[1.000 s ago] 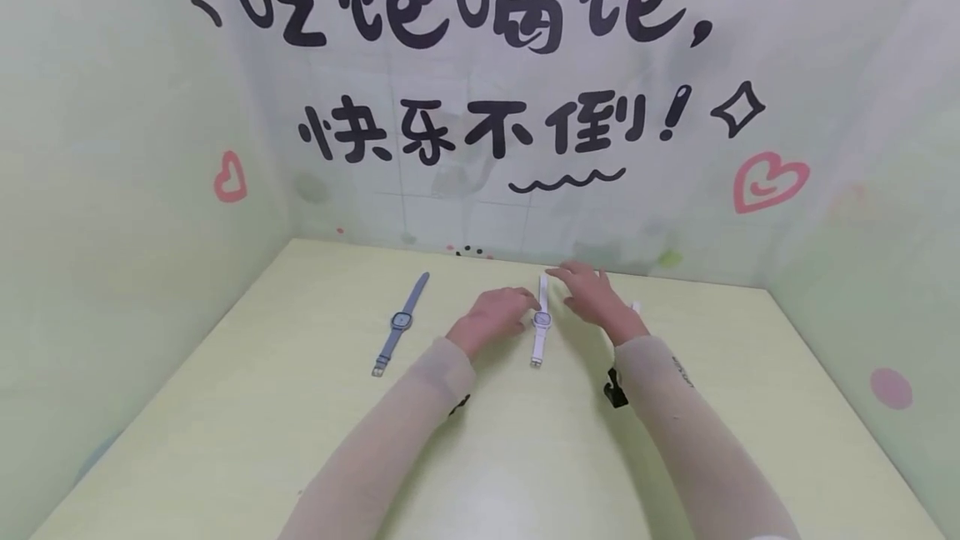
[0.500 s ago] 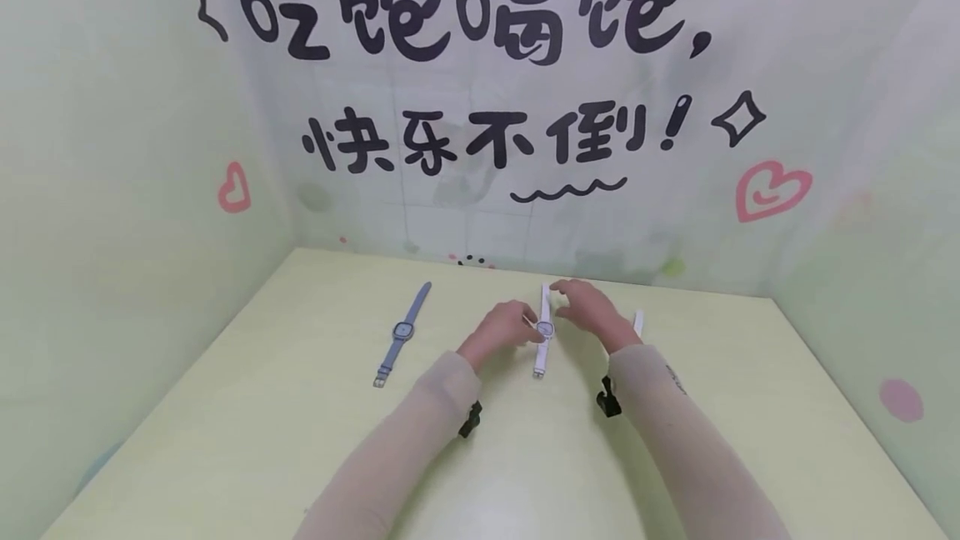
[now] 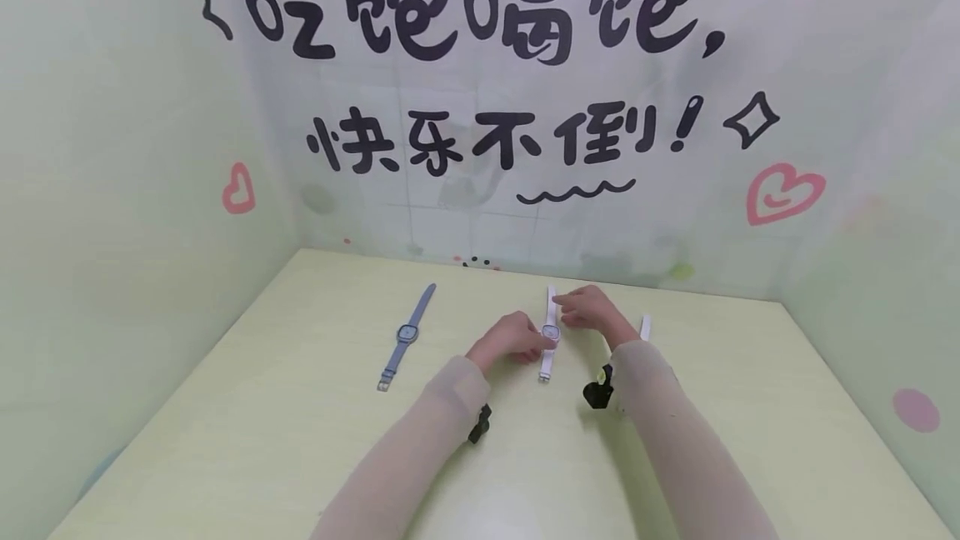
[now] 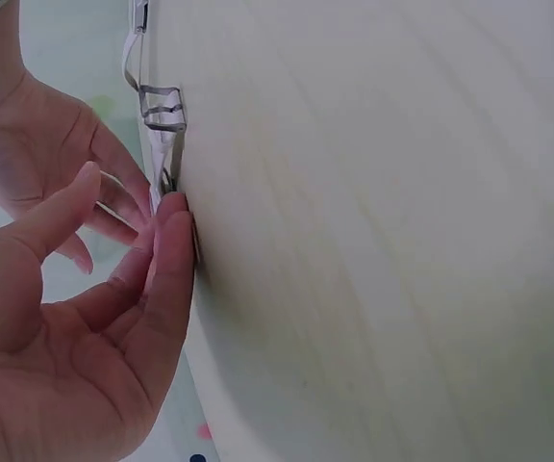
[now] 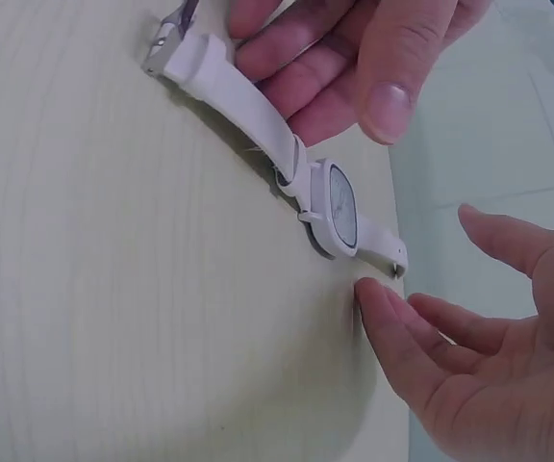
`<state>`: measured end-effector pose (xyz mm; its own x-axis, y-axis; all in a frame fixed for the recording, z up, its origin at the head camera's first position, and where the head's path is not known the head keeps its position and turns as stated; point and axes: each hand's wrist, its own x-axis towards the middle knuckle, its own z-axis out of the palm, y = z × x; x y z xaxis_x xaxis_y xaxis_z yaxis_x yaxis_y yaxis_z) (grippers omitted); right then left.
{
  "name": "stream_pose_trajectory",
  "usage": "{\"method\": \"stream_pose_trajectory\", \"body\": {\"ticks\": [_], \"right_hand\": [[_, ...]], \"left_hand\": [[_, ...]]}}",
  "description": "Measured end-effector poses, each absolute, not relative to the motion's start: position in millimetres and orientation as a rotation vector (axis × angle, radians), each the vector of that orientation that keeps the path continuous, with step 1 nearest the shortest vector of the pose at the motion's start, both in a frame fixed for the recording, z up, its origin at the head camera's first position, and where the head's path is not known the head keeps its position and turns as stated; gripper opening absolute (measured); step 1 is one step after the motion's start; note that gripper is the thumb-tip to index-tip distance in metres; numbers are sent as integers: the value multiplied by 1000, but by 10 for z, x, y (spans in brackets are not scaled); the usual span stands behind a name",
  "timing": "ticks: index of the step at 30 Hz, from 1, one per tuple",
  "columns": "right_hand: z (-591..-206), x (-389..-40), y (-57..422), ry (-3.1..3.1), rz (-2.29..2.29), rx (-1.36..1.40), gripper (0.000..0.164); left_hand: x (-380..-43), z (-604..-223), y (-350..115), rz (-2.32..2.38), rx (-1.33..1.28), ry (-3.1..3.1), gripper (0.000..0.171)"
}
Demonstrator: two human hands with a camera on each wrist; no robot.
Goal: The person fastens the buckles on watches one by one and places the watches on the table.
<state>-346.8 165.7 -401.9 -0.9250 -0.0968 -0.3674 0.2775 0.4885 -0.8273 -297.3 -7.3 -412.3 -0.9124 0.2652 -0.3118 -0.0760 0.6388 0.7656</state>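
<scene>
white watch (image 5: 335,207), seemingly being straightened; left grip (image 3: 516,337) and right grip (image 3: 591,308) loose, holding nothing; next probably wants gentle nudging

Pale table (image 3: 262,440), white wall (image 3: 435,227), black Chinese lettering (image 3: 507,148)

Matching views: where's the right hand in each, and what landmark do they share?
Head: right hand, right of centre, fingertips by the far strap of a white watch.
Left wrist: right hand, upper left, partly behind the left hand.
Right wrist: right hand, lower right.
Shared landmark: left hand; near centre, lower left and top, respectively.
</scene>
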Motion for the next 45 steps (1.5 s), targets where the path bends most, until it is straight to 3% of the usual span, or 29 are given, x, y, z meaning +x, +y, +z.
{"method": "stream_pose_trajectory", "body": {"ticks": [5,14,21,27,34,45], "right_hand": [[-4081,-3493,1654,2287,-1564,282,53],[-4128,-3526,1594,2495,-1292,255,32],[-4099,-3637,1565,2694,-1019,244,30],[-4151,-3629,1580,2656,-1068,259,24],[-4170,-3543,1588,2504,-1400,187,38],[-4092,-3403,1516,2314,-1753,188,37]], "left_hand": [[-3009,-4179,-36,1207,86,2445,23],[-3032,-4252,82,999,55,2585,32],[-3045,-4151,128,905,95,2665,30],[-3036,-4166,105,873,87,2652,31],[-3001,-4152,70,803,105,2693,34],[-3030,-4213,43,891,115,2615,26]]}}
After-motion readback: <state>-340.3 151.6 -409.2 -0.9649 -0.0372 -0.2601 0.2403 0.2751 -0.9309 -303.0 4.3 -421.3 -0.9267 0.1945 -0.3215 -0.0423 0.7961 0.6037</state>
